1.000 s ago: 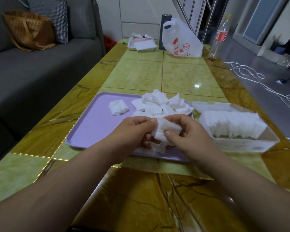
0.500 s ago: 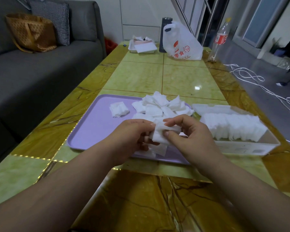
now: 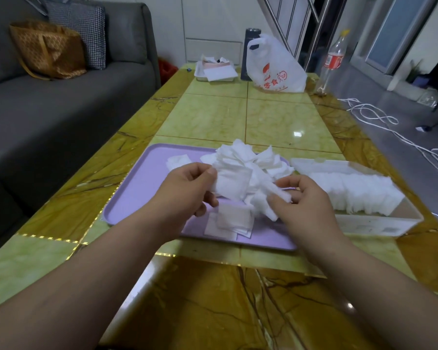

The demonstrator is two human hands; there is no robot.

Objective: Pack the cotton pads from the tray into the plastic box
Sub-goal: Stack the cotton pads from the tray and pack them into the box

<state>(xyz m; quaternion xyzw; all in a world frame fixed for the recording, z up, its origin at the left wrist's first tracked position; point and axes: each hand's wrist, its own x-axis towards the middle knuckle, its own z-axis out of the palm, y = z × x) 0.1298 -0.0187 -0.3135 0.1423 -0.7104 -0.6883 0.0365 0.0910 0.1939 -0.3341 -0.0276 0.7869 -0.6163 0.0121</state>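
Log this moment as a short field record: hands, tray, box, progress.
left hand: pinches one cotton pad above the tray
right hand: grips a small bunch of pads
tray: purple, with a loose pile at its far side and flat pads near the front
plastic box: right of the tray, a row of pads standing inside
progress: partly packed; many pads not yet boxed

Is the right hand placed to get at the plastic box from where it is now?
Probably yes. The right hand pinches a bunch of cotton pads just beside the plastic box, whose top is open; nothing stands between them, though the packed row already fills much of it.
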